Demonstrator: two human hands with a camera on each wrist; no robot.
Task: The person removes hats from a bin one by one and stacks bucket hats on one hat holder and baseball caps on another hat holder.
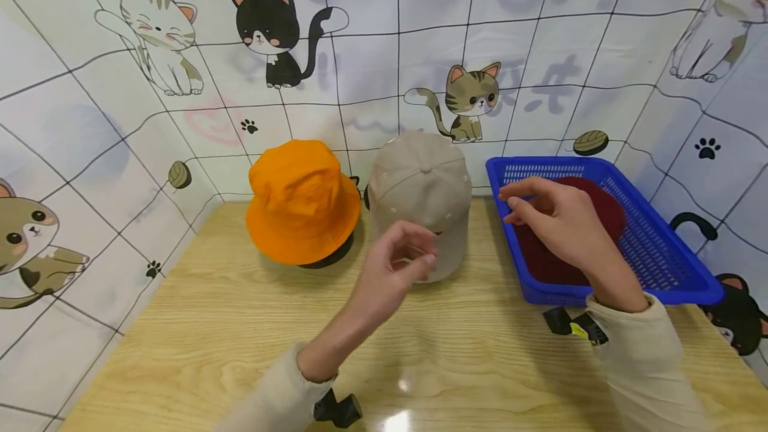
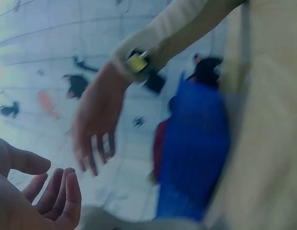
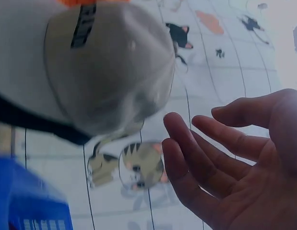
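Note:
A beige baseball cap (image 1: 423,182) stands upright at the back middle of the table, its brim towards me. My left hand (image 1: 393,272) hovers in front of it with loosely bent fingers and nothing between them. To the right, my right hand (image 1: 558,219) is raised above a blue plastic basket (image 1: 666,239), also holding nothing. Inside the basket lies a dark red hat (image 1: 600,209), partly hidden by that hand. An orange bucket hat (image 1: 300,199) sits left of the cap on a dark support. In the right wrist view the cap (image 3: 110,67) appears apart from the fingers.
A wooden table (image 1: 240,339) carries all of these. White cloth walls (image 1: 372,32) with printed cats and grid lines close off the back and both sides. Small black devices are strapped at both wrists.

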